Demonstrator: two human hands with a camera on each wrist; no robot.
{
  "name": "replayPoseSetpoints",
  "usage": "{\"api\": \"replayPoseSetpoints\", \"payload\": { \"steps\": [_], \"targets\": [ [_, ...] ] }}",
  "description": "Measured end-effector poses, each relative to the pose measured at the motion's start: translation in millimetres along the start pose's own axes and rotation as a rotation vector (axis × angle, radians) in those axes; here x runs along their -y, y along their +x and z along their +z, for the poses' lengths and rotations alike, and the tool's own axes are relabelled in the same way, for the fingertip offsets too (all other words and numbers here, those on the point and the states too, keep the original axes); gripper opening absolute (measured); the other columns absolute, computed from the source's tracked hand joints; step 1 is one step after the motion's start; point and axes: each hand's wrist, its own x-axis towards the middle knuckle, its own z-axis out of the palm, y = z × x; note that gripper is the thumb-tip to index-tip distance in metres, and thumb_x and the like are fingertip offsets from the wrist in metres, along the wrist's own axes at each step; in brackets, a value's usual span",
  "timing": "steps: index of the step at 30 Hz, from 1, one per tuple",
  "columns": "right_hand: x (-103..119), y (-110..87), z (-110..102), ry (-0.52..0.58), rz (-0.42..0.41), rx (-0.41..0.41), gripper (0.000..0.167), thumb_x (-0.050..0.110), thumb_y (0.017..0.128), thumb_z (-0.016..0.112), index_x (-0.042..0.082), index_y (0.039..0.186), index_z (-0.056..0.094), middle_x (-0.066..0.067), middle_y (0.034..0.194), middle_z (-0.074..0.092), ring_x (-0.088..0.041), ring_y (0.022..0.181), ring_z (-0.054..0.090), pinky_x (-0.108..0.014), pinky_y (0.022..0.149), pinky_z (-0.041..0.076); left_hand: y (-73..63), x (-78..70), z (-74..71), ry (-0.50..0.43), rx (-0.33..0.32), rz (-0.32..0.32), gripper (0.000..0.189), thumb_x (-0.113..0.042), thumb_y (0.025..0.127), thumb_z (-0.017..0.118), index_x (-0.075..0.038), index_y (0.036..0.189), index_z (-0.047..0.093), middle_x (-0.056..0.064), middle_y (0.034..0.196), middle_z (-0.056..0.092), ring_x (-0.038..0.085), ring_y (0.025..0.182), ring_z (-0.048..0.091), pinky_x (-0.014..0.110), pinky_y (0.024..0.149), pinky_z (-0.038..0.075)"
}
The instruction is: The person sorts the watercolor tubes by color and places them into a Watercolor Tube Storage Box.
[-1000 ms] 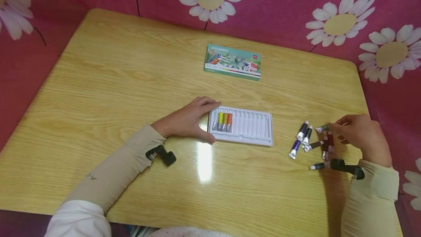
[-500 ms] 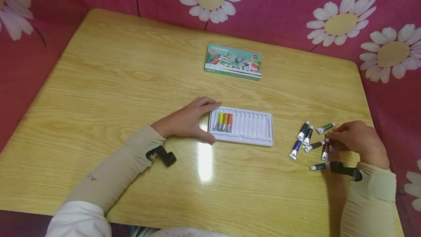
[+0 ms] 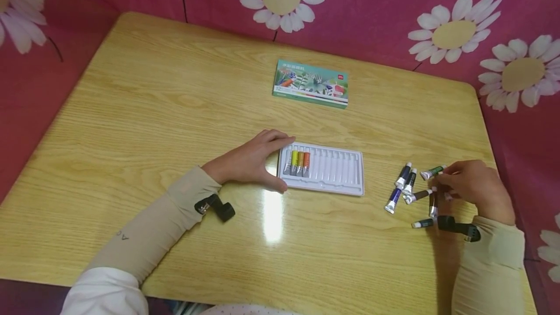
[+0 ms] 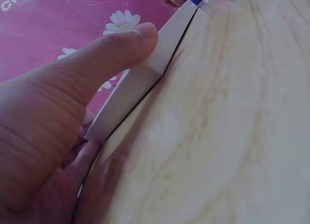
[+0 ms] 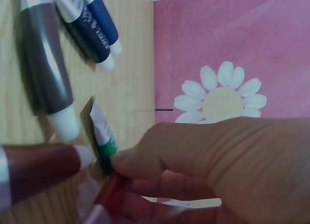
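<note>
My left hand (image 3: pixel 253 159) holds the left end of a white plastic tray (image 3: pixel 334 189), thumb at the near corner and fingers at the far one. In the left wrist view, the thumb lies by the tray's wall (image 4: pixel 121 105). Several paint tubes, including a yellow one (image 3: pixel 294 162) and an orange one (image 3: pixel 306 165), fill the tray's left slots. Over at the right, my right hand (image 3: pixel 474 183) pinches a red paint tube (image 5: pixel 112 195), mostly hidden in the head view. A green tube (image 3: pixel 432 172) lies beside its fingertips, a maroon tube (image 3: pixel 433 203) just to their left.
Other loose tubes lie left of the right hand: purple (image 3: pixel 393 201), dark blue (image 3: pixel 403 175), black (image 3: pixel 410 182), dark brown (image 3: pixel 417 195) and dark green (image 3: pixel 423 223). A teal paint box (image 3: pixel 310 83) lies farther back on the wooden table (image 3: pixel 175 91). Pink flowered cloth (image 3: pixel 358 8) borders it.
My right hand has moved from the green tube slightly toward me and now pinches the red tube. The maroon tube has shifted a little. The left hand stays on the tray.
</note>
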Motion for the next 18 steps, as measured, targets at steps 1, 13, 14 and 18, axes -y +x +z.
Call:
{"api": "replayPoseSetpoints", "payload": {
  "steps": [1,13,14,18],
  "targets": [
    [0.6,-0.3,-0.5,-0.022,-0.005,-0.023,0.043,0.029,0.095,0.068,-0.011,0.112,0.071,-0.006,0.077,0.075,-0.019,0.072,0.065,-0.028,0.059,0.047,-0.2,0.0,0.1,0.001,0.000,0.000,0.115,-0.058,0.073,0.088,-0.019,0.164,0.031,0.005,0.164,0.035,0.023,0.153,0.031,0.045,0.127,0.033],
    [31.8,-7.9,-6.5,-0.040,-0.037,-0.065,0.044,0.028,0.098,0.065,-0.010,0.117,0.067,-0.022,0.095,0.073,-0.030,0.082,0.064,-0.028,0.062,0.043,-1.0,-0.4,-0.3,0.004,0.001,0.000,0.114,-0.059,0.073,0.088,-0.019,0.164,0.031,0.004,0.164,0.035,0.022,0.152,0.032,0.044,0.126,0.035],
    [35.5,-8.1,-6.7,-0.041,-0.046,-0.065,0.045,0.030,0.097,0.066,-0.010,0.118,0.067,-0.023,0.098,0.073,-0.032,0.085,0.064,-0.028,0.062,0.043,-0.9,-0.2,-0.4,0.003,0.001,0.000,0.114,-0.059,0.073,0.088,-0.019,0.164,0.031,0.004,0.164,0.035,0.022,0.152,0.032,0.044,0.126,0.035],
    [52.0,-8.8,-6.3,-0.049,-0.081,-0.074,0.052,0.040,0.097,0.069,-0.007,0.118,0.067,-0.028,0.112,0.070,-0.038,0.096,0.063,-0.028,0.066,0.044,-0.5,0.6,-0.5,0.015,-0.001,0.006,0.114,-0.059,0.073,0.087,-0.019,0.164,0.031,0.003,0.164,0.035,0.022,0.152,0.032,0.044,0.126,0.036]
  ]
}}
